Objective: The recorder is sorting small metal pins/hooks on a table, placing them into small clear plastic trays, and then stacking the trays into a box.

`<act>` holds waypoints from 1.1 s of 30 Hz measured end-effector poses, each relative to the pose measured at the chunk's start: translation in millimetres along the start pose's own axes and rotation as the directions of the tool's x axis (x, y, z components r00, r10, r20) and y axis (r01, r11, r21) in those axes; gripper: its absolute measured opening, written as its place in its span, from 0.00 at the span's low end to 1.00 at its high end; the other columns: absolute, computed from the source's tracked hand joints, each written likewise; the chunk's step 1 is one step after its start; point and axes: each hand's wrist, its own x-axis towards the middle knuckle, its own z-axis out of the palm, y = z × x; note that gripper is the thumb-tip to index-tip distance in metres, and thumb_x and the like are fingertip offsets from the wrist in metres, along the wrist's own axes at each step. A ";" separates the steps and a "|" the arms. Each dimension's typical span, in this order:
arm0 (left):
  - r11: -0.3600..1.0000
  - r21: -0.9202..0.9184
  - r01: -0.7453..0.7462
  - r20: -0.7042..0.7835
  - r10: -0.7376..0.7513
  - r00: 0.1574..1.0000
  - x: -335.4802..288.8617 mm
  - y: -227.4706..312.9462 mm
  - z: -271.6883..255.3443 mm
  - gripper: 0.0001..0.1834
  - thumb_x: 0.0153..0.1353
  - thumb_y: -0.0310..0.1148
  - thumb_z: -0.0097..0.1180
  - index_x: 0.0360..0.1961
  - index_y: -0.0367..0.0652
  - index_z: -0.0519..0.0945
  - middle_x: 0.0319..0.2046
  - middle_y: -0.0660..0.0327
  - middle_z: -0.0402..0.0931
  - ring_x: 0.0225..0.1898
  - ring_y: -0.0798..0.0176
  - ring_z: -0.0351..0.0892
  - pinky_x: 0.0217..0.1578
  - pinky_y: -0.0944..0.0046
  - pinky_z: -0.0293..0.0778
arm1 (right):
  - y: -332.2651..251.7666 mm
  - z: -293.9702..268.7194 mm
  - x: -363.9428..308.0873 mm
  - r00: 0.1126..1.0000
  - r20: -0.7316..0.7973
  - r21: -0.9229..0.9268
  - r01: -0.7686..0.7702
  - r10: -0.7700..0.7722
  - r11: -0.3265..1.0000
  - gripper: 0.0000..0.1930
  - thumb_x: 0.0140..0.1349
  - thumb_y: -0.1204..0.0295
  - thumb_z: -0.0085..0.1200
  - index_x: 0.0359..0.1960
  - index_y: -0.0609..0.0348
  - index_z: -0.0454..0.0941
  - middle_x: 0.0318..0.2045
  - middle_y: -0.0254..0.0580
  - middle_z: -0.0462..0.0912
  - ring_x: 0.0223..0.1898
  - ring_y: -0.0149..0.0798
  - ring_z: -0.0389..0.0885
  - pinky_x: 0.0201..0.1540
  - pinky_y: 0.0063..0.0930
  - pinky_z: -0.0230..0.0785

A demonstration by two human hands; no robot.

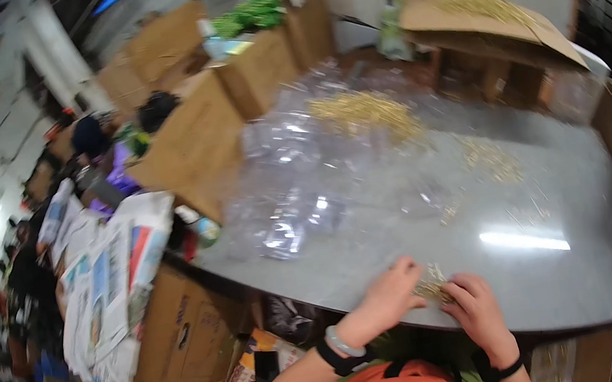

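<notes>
At the table's near edge, my left hand (391,294) and my right hand (476,311) face each other. A small bunch of thin gold-coloured pieces (431,283), with something clear and shiny about it, lies between them. My right fingers are curled in and pinch at the bunch. The left thumb and fingers close on its other side; blur hides exactly what they grip. Farther off, a heap of the same thin gold pieces (367,116) rests among clear plastic packs (294,213). Loose gold pieces (490,160) are scattered to the right.
The grey table (405,239) has a curved near edge. Cardboard boxes (191,142) stand along its left side. A cardboard flap (486,28) at the back right carries more gold pieces. Newspapers (110,266) are piled at left, above a carton (183,327). A small bottle (200,226) stands nearby.
</notes>
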 end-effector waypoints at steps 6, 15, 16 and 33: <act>0.991 -0.102 -0.092 0.071 0.100 0.992 15.2 -11.4 10.6 0.39 0.49 0.25 0.72 0.63 0.34 0.67 0.57 0.43 0.66 0.56 0.36 0.74 0.56 0.48 0.74 | 8.9 11.2 -12.8 0.997 -0.004 -0.058 -0.073 0.073 0.996 0.26 0.52 0.77 0.68 0.55 0.60 0.77 0.56 0.52 0.78 0.58 0.59 0.74 0.60 0.47 0.68; 0.992 -0.122 -0.031 -0.086 0.021 0.996 26.9 -10.1 60.9 0.24 0.50 0.26 0.68 0.48 0.31 0.73 0.47 0.45 0.70 0.48 0.38 0.75 0.47 0.48 0.73 | 23.7 15.5 -14.3 0.998 -0.059 -0.121 -0.038 0.031 0.992 0.23 0.61 0.69 0.67 0.57 0.59 0.79 0.53 0.58 0.80 0.54 0.64 0.75 0.57 0.53 0.70; 0.990 -0.142 -0.021 -0.103 0.007 0.995 27.5 -5.0 61.0 0.24 0.50 0.26 0.68 0.47 0.31 0.73 0.47 0.45 0.70 0.49 0.38 0.75 0.48 0.48 0.73 | 29.8 16.4 -16.3 0.996 -0.068 -0.155 -0.060 0.050 0.986 0.23 0.60 0.69 0.68 0.57 0.59 0.79 0.53 0.59 0.80 0.54 0.64 0.75 0.57 0.53 0.69; 0.870 0.281 -0.405 -0.247 0.473 0.846 29.7 -24.7 85.7 0.21 0.61 0.47 0.62 0.46 0.42 0.77 0.47 0.47 0.72 0.49 0.40 0.72 0.53 0.43 0.68 | 27.7 14.1 -18.6 0.989 -0.145 -0.148 -0.017 -0.005 0.989 0.19 0.68 0.67 0.62 0.57 0.62 0.80 0.54 0.56 0.80 0.52 0.60 0.79 0.57 0.46 0.73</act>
